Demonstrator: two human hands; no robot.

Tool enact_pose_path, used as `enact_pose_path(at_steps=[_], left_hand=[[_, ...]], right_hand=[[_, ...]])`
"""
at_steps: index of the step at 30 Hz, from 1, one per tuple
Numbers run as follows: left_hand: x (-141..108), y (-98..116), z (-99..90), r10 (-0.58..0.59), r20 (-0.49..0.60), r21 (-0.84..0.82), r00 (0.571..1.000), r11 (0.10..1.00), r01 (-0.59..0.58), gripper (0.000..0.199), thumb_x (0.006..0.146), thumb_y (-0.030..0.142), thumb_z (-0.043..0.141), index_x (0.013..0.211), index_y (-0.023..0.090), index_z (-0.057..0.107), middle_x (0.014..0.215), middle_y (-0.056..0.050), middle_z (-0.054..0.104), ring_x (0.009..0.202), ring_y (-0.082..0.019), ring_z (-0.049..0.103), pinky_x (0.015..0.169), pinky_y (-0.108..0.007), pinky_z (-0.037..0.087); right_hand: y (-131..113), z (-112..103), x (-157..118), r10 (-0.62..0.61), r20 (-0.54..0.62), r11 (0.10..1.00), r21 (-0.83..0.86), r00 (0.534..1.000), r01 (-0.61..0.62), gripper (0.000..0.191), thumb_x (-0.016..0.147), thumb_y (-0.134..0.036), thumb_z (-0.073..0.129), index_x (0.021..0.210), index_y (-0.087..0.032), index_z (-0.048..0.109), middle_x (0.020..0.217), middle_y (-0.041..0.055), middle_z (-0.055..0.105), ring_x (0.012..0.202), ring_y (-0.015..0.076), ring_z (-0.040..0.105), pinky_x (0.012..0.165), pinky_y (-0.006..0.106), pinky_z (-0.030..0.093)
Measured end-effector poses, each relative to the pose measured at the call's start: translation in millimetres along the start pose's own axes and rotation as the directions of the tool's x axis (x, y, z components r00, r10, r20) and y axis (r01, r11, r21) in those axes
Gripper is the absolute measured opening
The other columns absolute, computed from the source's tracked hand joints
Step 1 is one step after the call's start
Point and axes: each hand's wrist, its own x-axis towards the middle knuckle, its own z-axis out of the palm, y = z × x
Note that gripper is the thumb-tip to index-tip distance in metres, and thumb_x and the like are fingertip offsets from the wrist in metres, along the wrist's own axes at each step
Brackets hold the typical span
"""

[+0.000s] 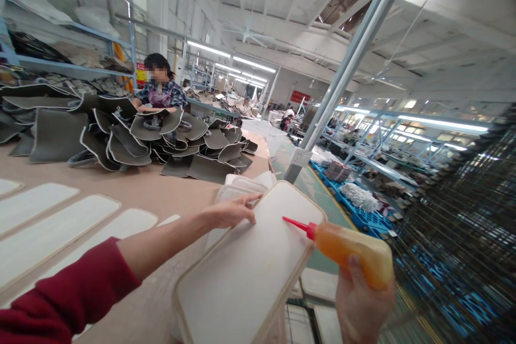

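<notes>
A white panel (250, 274) with rounded corners and a beige rim lies at a slant in front of me, over a stack of similar panels (229, 193). My left hand (234, 212) grips its left edge, the thumb on the white face and some fingers hidden past the rim. In my right hand (360, 301) is a squeeze bottle (350, 250) of amber liquid, held tilted over the panel's right side. Its red nozzle (296, 223) points left, the tip just over or touching the white face; I cannot tell which.
More white panels (60, 226) lie in rows on the brown table (173, 193) at left. Behind them is a heap of grey-brown pieces (161, 140), with a person (161, 88) working beyond. A metal post (342, 80) rises past the panel; blue pallets (363, 217) stand at right.
</notes>
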Motion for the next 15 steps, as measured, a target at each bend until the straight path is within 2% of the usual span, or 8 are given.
enact_pose_path(at_steps=[3, 4, 6, 7, 9, 10, 12, 15], left_hand=[[9.5, -1.6, -8.7, 0.004, -0.029, 0.013, 1.0, 1.0, -0.004, 0.086, 0.05, 0.006, 0.057, 0.133, 0.029, 0.048, 0.093, 0.003, 0.069, 0.097, -0.022, 0.061, 0.075, -0.026, 0.048], [12.9, -2.7, -13.1, 0.005, -0.04, 0.024, 0.999, 1.0, -0.004, 0.086, 0.05, 0.006, 0.057, 0.133, 0.027, 0.048, 0.093, 0.003, 0.069, 0.096, -0.022, 0.061, 0.075, -0.027, 0.049], [18.0, -5.1, -21.2, 0.015, -0.058, 0.051, 0.998, 0.999, -0.012, 0.087, 0.05, 0.006, 0.057, 0.134, 0.024, 0.046, 0.093, 0.001, 0.069, 0.096, -0.023, 0.061, 0.074, -0.028, 0.048], [19.3, -6.0, -24.1, 0.02, -0.064, 0.062, 0.998, 0.998, -0.016, 0.087, 0.05, 0.007, 0.057, 0.134, 0.024, 0.046, 0.094, 0.0, 0.069, 0.096, -0.024, 0.061, 0.074, -0.028, 0.048], [19.4, -6.4, -26.9, 0.018, -0.029, 0.067, 0.999, 0.998, -0.016, 0.087, 0.05, 0.007, 0.058, 0.134, 0.026, 0.046, 0.099, 0.0, 0.069, 0.099, -0.024, 0.061, 0.076, -0.028, 0.048], [18.7, -6.0, -27.1, 0.016, 0.006, 0.063, 1.0, 0.998, -0.016, 0.086, 0.05, 0.007, 0.058, 0.133, 0.028, 0.047, 0.102, 0.0, 0.068, 0.102, -0.024, 0.06, 0.077, -0.028, 0.048], [17.3, -4.4, -27.3, 0.015, 0.057, 0.049, 0.998, 0.999, -0.018, 0.084, 0.049, 0.007, 0.058, 0.13, 0.032, 0.05, 0.108, 0.002, 0.067, 0.107, -0.025, 0.058, 0.079, -0.027, 0.048], [18.4, -2.3, -31.8, 0.01, 0.035, 0.028, 0.999, 1.0, -0.011, 0.084, 0.049, 0.007, 0.058, 0.129, 0.031, 0.051, 0.104, 0.002, 0.068, 0.107, -0.024, 0.058, 0.079, -0.027, 0.048]], right_hand=[[13.7, -0.3, -32.3, 0.105, 0.047, 0.994, 0.004, 0.993, -0.106, 0.063, 0.051, -0.029, 0.085, 0.106, -0.015, 0.058, 0.092, 0.0043, 0.059, 0.076, 0.0129, 0.06, 0.064, 0.019, 0.052], [18.1, -2.0, -47.7, 0.126, 0.07, 0.992, 0.011, 0.99, -0.127, 0.066, 0.045, -0.032, 0.086, 0.102, -0.014, 0.058, 0.089, 0.0054, 0.061, 0.073, 0.0158, 0.061, 0.062, 0.022, 0.053], [21.1, -2.4, -70.1, 0.169, 0.146, 0.985, -0.061, 0.975, -0.162, 0.065, 0.053, -0.037, 0.082, 0.109, -0.015, 0.058, 0.095, 0.0083, 0.063, 0.077, 0.0175, 0.061, 0.064, 0.023, 0.054], [19.4, -0.1, -73.3, 0.152, 0.166, 0.987, -0.083, 0.974, -0.139, 0.062, 0.057, -0.039, 0.08, 0.11, -0.015, 0.057, 0.095, 0.0092, 0.063, 0.078, 0.0182, 0.061, 0.065, 0.024, 0.054], [12.3, 8.4, -62.7, 0.008, 0.106, 0.997, -0.074, 0.994, 0.0, 0.071, 0.053, -0.032, 0.084, 0.114, -0.012, 0.054, 0.092, 0.0113, 0.064, 0.078, 0.0212, 0.062, 0.066, 0.028, 0.055], [8.7, 13.3, -52.1, -0.036, 0.073, 0.997, -0.058, 0.997, 0.041, 0.073, 0.05, -0.03, 0.085, 0.113, -0.013, 0.053, 0.088, 0.0088, 0.063, 0.073, 0.0199, 0.062, 0.066, 0.03, 0.056], [5.8, 20.1, -33.2, -0.068, 0.027, 0.997, -0.045, 0.997, 0.07, 0.069, 0.056, -0.027, 0.083, 0.117, -0.018, 0.052, 0.1, 0.0067, 0.06, 0.085, 0.0157, 0.06, 0.078, 0.026, 0.053], [14.1, 18.8, -36.4, -0.056, 0.036, 0.995, -0.076, 0.998, 0.059, 0.061, 0.06, -0.028, 0.081, 0.115, -0.017, 0.055, 0.098, 0.0055, 0.061, 0.084, 0.0136, 0.06, 0.073, 0.02, 0.052]])
